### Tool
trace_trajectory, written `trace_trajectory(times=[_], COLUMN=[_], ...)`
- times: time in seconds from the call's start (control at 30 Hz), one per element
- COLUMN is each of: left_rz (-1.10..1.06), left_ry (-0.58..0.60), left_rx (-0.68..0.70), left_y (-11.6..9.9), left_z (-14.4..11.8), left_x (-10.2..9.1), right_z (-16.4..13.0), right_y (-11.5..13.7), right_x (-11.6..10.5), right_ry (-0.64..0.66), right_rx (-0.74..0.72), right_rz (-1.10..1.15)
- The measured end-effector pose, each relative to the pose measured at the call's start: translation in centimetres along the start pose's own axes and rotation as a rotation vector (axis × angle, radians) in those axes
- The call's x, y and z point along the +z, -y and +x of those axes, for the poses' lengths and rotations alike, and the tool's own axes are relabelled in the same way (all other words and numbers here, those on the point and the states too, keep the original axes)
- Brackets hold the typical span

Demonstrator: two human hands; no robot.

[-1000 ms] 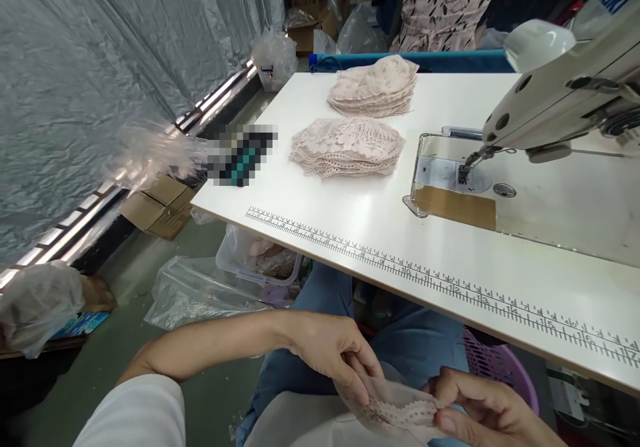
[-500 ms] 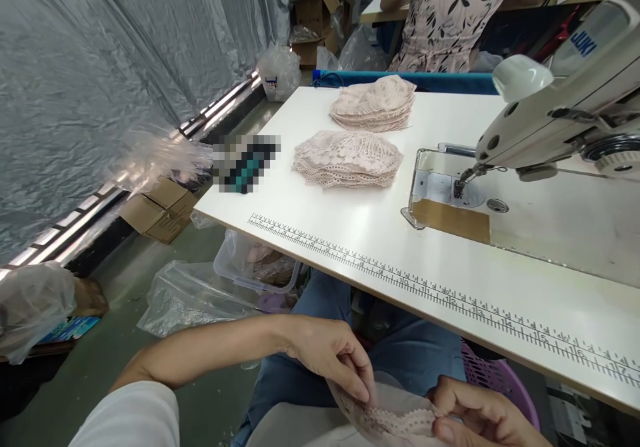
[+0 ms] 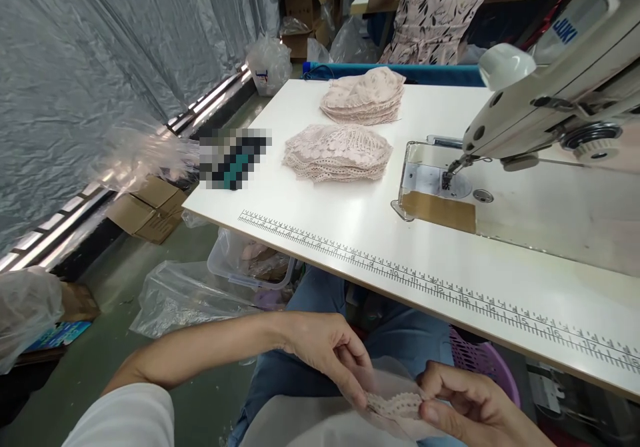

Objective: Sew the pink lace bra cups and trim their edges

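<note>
- Holding a sheer lace-edged piece (image 3: 395, 405) low above blue jeans (image 3: 320, 304), on the near side of the table edge.
- Pinched between thumb and fingers at either end of the lace, left hand (image 3: 330, 350) and right hand (image 3: 465, 400) apart, with a short stretch of trim between the 2.
- Covered partly by fingertips, so unclear at the ends.
- Lying beneath, pale cloth (image 3: 295, 420) across the jeans.
- Just beyond, white table (image 3: 350, 210), hiding part of the legs and standing between the hands and everything on top; marked along the near edge with a ruler scale (image 3: 415, 280).
- Farther up, 2 heaps of beige lace: near stack (image 3: 337, 154), far stack (image 3: 365, 97) just behind.
- To the right, sewing machine (image 3: 545, 94), blocking the view of the back of the table.
- At the left corner, dark-and-green object (image 3: 235, 160) (pixelated, too coarse to name).
- Below, clear plastic box (image 3: 245, 279) at left, purple basket (image 3: 477, 356) at right.
- On the floor, plastic sheet (image 3: 175, 294) and cardboard box (image 3: 150, 214).
- Past the far edge, person in floral clothing (image 3: 430, 7).
</note>
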State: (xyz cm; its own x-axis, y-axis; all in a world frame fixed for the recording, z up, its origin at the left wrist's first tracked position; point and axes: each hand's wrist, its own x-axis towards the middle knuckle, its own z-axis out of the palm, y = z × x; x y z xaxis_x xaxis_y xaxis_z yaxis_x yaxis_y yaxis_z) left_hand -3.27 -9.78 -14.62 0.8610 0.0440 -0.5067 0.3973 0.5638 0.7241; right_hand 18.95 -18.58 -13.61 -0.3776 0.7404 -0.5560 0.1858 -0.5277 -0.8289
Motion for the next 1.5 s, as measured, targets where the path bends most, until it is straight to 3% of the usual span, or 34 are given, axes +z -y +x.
trace_trajectory(times=[0.13,0.4,0.53,0.67,0.97,1.2,1.5], left_rz=[0.066,0.058,0.160,0.044,-0.092,-0.086,-0.070], left_ry=[-0.094,-0.022,-0.096,-0.179,-0.201,-0.210,-0.231], left_rx=[-0.023,0.004,-0.021,-0.058,-0.127,-0.086,-0.059], left_y=[-0.2,-0.2,-1.0,-0.8,-0.1,-0.4,-0.3], left_z=[0.9,1.0,1.0,2.0,2.1,1.5,1.5], left_x=[0.7,0.1,0.9,2.0,2.1,2.1,2.1], right_z=[0.1,0.3,0.5,0.3,-1.0,-0.5,-1.1], right_y=[0.3,0.4,0.5,0.5,0.4,0.7,0.6], right_x=[0.0,-0.1,0.2,0.3,0.6,0.4,0.7], right_ry=[0.006,0.028,0.031,0.001,-0.116,0.038,-0.070], right_rx=[-0.010,-0.034,-0.043,-0.027,-0.087,-0.029,-0.057], right_rz=[-0.036,-0.065,-0.103,-0.126,-0.228,-0.133,-0.129])
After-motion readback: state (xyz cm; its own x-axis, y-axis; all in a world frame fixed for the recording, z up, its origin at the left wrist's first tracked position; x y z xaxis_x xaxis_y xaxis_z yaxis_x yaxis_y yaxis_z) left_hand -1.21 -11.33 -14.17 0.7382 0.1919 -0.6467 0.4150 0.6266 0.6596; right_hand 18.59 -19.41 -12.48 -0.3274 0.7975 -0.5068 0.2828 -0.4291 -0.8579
